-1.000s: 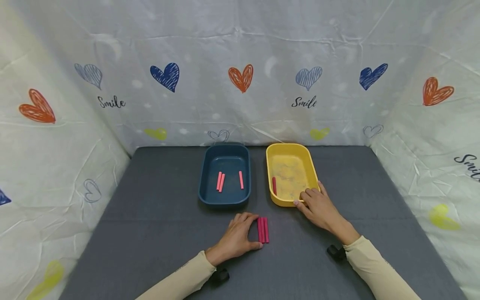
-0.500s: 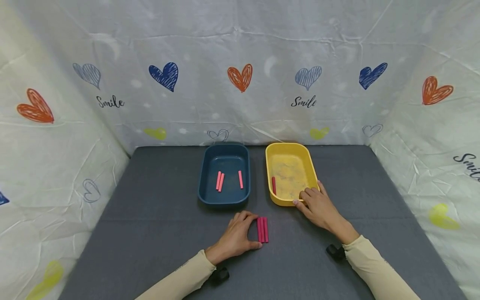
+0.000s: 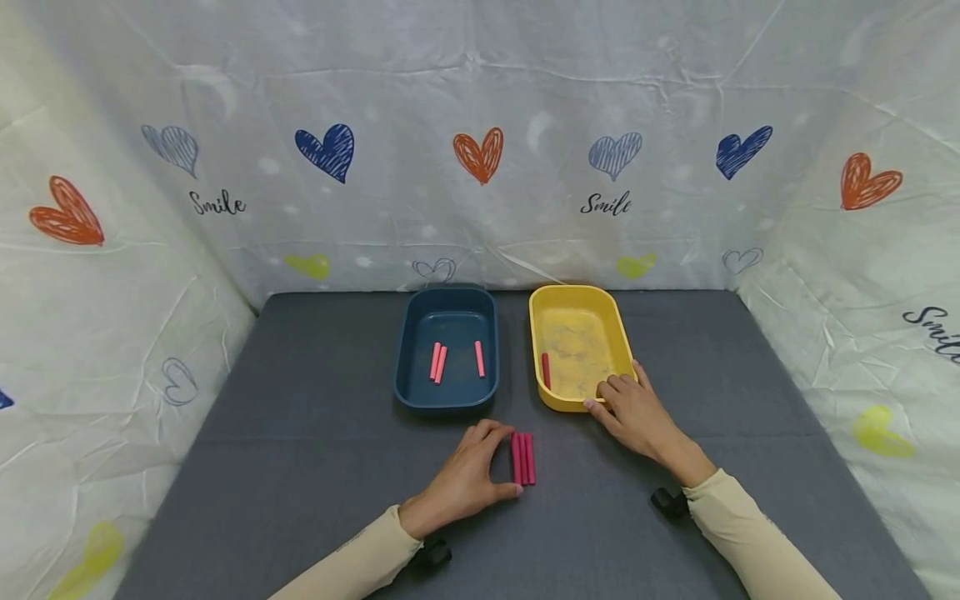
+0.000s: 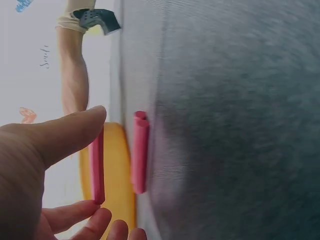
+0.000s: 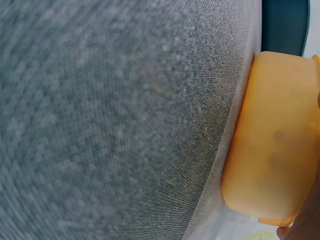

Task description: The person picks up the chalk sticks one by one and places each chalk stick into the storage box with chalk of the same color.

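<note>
Surface: grey cloth (image 3: pixel 315 400) beneath left hand (image 3: pixel 459 485) and right hand (image 3: pixel 641 421)
Room: heart-printed curtain (image 3: pixel 408 92) beyond
Cut off: right hand, right wrist view (head view shows it gripping the yellow tray (image 3: pixel 581 329))
Grasp: left hand pinches pink stick (image 4: pixel 97 170), thumb to fingertip
Stick pair (image 4: pixel 140 157): just right of left hand
Long axis: all three point forward, near-parallel

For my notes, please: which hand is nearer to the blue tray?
Left. The left hand is in front of the blue tray, apart from it; the right hand is farther right, at the near right corner of the yellow tray.
</note>
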Demonstrator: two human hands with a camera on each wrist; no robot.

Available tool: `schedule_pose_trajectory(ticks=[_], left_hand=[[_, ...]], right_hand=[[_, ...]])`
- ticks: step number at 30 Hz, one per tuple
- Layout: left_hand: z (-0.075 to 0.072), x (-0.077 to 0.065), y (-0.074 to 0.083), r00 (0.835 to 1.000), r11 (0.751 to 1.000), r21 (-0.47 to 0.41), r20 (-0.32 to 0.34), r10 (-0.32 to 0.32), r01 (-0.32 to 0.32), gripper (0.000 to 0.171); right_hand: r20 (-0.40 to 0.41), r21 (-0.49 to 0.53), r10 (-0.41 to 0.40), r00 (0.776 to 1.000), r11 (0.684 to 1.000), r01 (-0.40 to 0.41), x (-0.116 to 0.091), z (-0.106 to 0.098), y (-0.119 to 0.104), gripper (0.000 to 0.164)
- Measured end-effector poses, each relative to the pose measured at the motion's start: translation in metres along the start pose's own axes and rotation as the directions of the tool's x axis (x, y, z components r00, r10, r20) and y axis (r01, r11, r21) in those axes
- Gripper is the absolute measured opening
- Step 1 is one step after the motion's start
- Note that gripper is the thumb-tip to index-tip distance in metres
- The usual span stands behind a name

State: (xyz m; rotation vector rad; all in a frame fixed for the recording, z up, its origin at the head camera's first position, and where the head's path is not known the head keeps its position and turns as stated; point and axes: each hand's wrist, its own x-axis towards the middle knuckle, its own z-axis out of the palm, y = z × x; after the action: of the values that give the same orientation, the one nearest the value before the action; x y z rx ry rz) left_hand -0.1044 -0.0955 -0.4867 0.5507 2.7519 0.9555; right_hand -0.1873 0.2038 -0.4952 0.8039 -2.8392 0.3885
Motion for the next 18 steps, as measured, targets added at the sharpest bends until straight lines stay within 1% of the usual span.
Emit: schedule_pose_trajectory(ticks=[10,18], left_hand=[[-0.023,-0.001,0.020,0.999,0.999,-0.014,-0.030,0.032,-0.033,0.079],[-0.036,0.006,0.031,0.995,0.999,-0.013,-0.096,0.040,-0.042,0.082]], right_hand=[[-0.011,0.004,-0.004,1.000,1.000,0.004,0.000,0.000,-0.001,0.026],[-0.017,0.000,-0.008,1.000,1.000,0.008,0.000,-0.001,-0.001,0.026]])
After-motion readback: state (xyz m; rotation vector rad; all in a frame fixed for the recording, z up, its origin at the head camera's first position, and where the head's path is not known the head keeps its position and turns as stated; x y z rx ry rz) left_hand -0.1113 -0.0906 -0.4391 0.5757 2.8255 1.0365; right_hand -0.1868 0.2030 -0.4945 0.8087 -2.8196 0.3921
